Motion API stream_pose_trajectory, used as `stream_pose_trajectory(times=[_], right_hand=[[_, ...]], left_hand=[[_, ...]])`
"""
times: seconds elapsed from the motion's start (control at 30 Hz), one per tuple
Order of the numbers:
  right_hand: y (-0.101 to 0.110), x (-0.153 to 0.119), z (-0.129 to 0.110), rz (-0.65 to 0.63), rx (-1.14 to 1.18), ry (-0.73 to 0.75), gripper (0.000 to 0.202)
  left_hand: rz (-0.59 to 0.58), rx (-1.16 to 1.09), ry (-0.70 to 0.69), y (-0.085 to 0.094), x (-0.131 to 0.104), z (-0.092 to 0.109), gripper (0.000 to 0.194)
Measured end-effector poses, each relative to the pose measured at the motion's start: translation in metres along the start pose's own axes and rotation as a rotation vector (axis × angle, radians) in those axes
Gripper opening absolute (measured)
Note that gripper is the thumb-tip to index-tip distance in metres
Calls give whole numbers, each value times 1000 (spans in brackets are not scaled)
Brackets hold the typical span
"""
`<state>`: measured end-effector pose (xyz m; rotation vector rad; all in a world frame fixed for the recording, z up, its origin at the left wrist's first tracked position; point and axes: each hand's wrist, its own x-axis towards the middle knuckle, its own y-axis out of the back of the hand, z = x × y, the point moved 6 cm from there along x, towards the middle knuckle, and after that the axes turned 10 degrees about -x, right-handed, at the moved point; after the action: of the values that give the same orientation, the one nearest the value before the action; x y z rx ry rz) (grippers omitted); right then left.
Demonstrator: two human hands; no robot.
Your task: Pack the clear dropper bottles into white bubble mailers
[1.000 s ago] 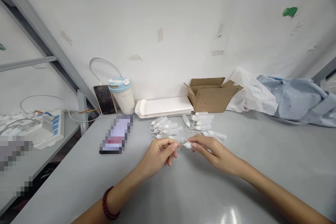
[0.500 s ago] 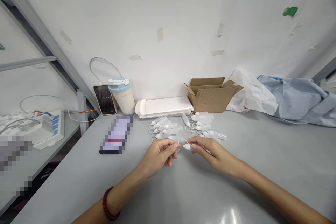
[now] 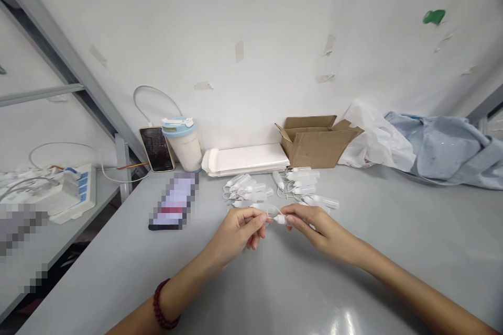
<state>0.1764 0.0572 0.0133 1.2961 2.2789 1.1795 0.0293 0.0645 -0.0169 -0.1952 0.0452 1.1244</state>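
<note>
Pinched a thin strand point(image 3: 271, 218) with the left grip point(image 3: 236, 229) at lower centre of the frame, beside the tip of a small bottle point(image 3: 280, 219); clasped that bottle between thumb and forefinger of the right grip point(image 3: 319, 223), slightly farther right. Behind, had a leaning phone point(image 3: 157, 149) and lidded cup point(image 3: 184, 149) at mid-left, then white packaging point(image 3: 249, 158) and similar bottles point(image 3: 257, 187) on the grey desk point(image 3: 255, 293) at centre, then an open cardboard box point(image 3: 319, 147) and crumpled plastic bag point(image 3: 375, 138) at mid-right.
</note>
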Motion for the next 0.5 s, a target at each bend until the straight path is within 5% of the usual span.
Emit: stream_pose_trajectory(times=[0.33, 0.5], right_hand=[[-4, -1, -1, 15, -41, 10, 30], [0, -2, -7, -97, -67, 78, 32]], left_hand=[[29, 92, -54, 1, -1, 0, 27], [-77, 150, -19, -5, -4, -1, 27]])
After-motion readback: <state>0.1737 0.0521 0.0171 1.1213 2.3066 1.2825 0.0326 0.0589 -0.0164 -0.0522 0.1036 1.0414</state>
